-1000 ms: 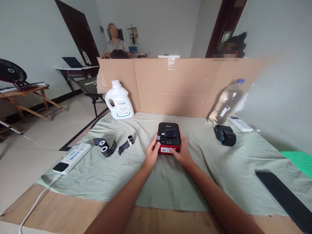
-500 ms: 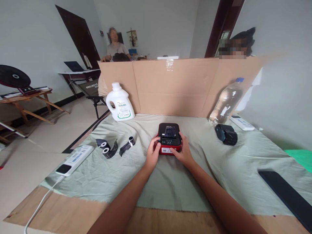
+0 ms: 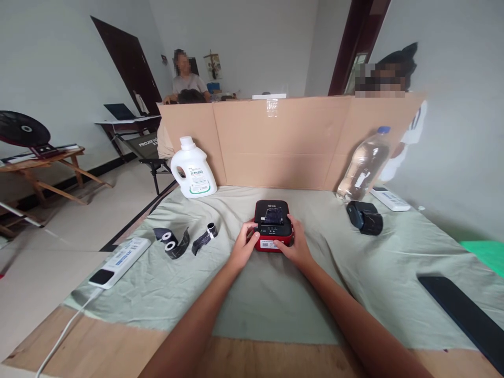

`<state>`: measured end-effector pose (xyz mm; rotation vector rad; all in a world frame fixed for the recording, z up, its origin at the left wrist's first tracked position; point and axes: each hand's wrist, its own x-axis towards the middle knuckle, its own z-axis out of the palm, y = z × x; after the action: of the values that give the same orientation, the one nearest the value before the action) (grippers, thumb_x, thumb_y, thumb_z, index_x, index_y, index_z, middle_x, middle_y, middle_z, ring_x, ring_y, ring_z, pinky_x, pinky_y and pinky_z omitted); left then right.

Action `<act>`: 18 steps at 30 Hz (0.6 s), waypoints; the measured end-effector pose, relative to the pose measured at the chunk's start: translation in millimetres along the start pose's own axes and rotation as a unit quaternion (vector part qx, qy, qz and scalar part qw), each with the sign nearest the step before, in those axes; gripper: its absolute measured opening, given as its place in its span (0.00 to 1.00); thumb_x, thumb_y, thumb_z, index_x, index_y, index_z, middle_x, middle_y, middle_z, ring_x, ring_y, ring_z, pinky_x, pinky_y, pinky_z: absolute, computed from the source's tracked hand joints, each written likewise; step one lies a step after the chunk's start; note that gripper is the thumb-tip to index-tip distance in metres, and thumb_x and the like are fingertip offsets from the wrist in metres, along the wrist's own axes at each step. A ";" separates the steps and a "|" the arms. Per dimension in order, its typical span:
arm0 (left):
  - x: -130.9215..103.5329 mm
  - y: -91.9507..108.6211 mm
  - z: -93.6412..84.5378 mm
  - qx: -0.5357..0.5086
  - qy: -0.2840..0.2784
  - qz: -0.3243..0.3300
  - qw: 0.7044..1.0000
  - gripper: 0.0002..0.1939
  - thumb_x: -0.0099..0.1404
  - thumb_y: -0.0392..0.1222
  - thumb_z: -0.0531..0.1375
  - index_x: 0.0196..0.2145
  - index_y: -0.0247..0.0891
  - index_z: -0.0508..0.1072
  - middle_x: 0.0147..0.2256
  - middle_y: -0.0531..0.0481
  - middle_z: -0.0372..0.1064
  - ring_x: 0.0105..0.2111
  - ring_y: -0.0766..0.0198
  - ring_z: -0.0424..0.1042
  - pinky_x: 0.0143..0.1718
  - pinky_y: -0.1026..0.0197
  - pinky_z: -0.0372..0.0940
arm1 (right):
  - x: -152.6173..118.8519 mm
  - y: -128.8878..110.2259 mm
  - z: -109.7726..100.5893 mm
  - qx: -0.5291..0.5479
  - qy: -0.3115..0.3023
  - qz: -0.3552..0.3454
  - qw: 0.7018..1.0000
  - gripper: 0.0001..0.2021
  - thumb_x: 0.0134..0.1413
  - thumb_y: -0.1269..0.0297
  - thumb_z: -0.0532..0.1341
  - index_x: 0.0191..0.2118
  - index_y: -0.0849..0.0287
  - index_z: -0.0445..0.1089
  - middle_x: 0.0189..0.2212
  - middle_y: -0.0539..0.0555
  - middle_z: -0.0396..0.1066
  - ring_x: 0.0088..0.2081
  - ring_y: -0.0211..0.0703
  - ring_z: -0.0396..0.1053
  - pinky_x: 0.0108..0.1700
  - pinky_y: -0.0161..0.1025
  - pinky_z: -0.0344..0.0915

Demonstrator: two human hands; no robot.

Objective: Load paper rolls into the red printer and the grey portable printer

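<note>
A small black-and-red label printer (image 3: pixel 275 231) sits on the green cloth, with a dark film strip lying on its top and a white sticker on its front. My left hand (image 3: pixel 244 242) grips its left side, thumb at the front left corner. Wrapped around the right side is my right hand (image 3: pixel 297 244), its thumb pressed on the front face near the sticker. Two dark rolls (image 3: pixel 171 241) with white cores and a single unrolled dark roll (image 3: pixel 205 237) lie to the left. To the right is another dark roll (image 3: pixel 371 223) against a dark block.
A cardboard screen (image 3: pixel 275 142) stands at the back. Before it are a white jug (image 3: pixel 193 170) and a leaning clear bottle (image 3: pixel 364 168). A power strip (image 3: pixel 120 262) with a cable lies left, a phone (image 3: pixel 459 310) right. Two people are behind the screen.
The camera view has shifted slightly. Both hands stay on the label printer, and the left hand's fingers have shifted a little at its left side.
</note>
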<state>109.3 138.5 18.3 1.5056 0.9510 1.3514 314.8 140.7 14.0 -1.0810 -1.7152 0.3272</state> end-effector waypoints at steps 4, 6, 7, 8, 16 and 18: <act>3.4 -2.1 0.0 0.009 0.017 0.003 1.000 0.14 0.69 0.53 0.55 0.45 0.41 0.65 0.54 0.45 0.66 0.55 0.57 0.67 0.58 0.53 0.61 | -0.3 1.7 0.4 0.002 -0.002 -0.002 1.000 0.40 0.51 0.54 0.67 0.66 0.53 0.50 0.55 0.61 0.60 0.55 0.56 0.61 0.58 0.56 0.62; 4.6 -3.9 1.6 0.026 0.031 0.011 0.999 0.14 0.70 0.53 0.54 0.44 0.41 0.65 0.52 0.45 0.67 0.53 0.57 0.68 0.57 0.53 0.62 | -0.7 2.6 0.7 0.002 -0.004 0.003 1.000 0.42 0.50 0.54 0.67 0.67 0.53 0.49 0.55 0.61 0.60 0.55 0.55 0.61 0.58 0.56 0.62; 4.9 -4.7 2.4 0.034 0.035 0.016 0.999 0.13 0.70 0.53 0.54 0.44 0.41 0.66 0.51 0.45 0.68 0.52 0.58 0.69 0.57 0.53 0.62 | -0.9 2.9 0.8 0.002 -0.005 0.007 1.000 0.42 0.50 0.54 0.67 0.68 0.53 0.48 0.55 0.61 0.60 0.55 0.55 0.61 0.59 0.56 0.61; 4.9 -5.4 3.1 0.041 0.039 0.020 0.998 0.13 0.70 0.52 0.54 0.43 0.41 0.66 0.50 0.46 0.68 0.52 0.58 0.69 0.57 0.53 0.62 | -1.2 3.1 0.8 0.004 -0.007 0.010 1.000 0.43 0.51 0.54 0.67 0.68 0.53 0.47 0.55 0.61 0.60 0.56 0.55 0.61 0.59 0.55 0.62; 2.8 -11.6 4.5 0.094 0.071 0.070 0.991 0.12 0.71 0.47 0.52 0.46 0.40 0.68 0.52 0.44 0.67 0.57 0.57 0.65 0.58 0.52 0.62 | -2.6 5.7 1.5 0.006 -0.018 0.021 1.000 0.48 0.52 0.52 0.66 0.72 0.52 0.38 0.59 0.62 0.55 0.61 0.56 0.57 0.64 0.56 0.56; 2.2 -11.1 2.9 0.100 0.064 0.082 0.990 0.11 0.71 0.46 0.53 0.46 0.41 0.69 0.55 0.44 0.65 0.58 0.56 0.64 0.56 0.53 0.64 | -2.7 6.5 2.5 0.008 -0.016 0.019 1.000 0.48 0.52 0.51 0.66 0.72 0.52 0.39 0.59 0.62 0.55 0.61 0.56 0.57 0.64 0.56 0.56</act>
<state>112.6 143.8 8.4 1.6937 1.0896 1.5220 316.0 142.8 6.9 -1.1032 -1.7193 0.3838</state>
